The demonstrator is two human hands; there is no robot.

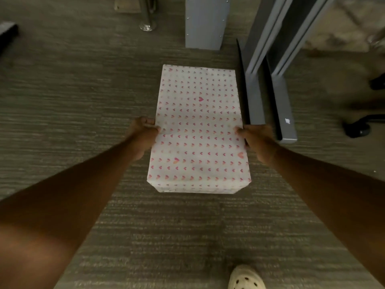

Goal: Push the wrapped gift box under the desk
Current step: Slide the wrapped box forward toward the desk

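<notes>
Both hands clasp the wrapped gift box (pixel 199 130) by its long sides: the left hand (pixel 143 135) curled over the left edge, the right hand (pixel 255 140) gripping the right edge. It lies flat on the grey carpet (pixel 73 90), white paper dotted with pink hearts. Just right of it stand grey desk legs (pixel 268 88); a grey panel (pixel 205 21) rises beyond. One pale clog (pixel 245 278) shows near.

An office: striped grey carpet (pixel 62 101), grey metal desk legs (pixel 285 113) and chair castors (pixel 357 128).
</notes>
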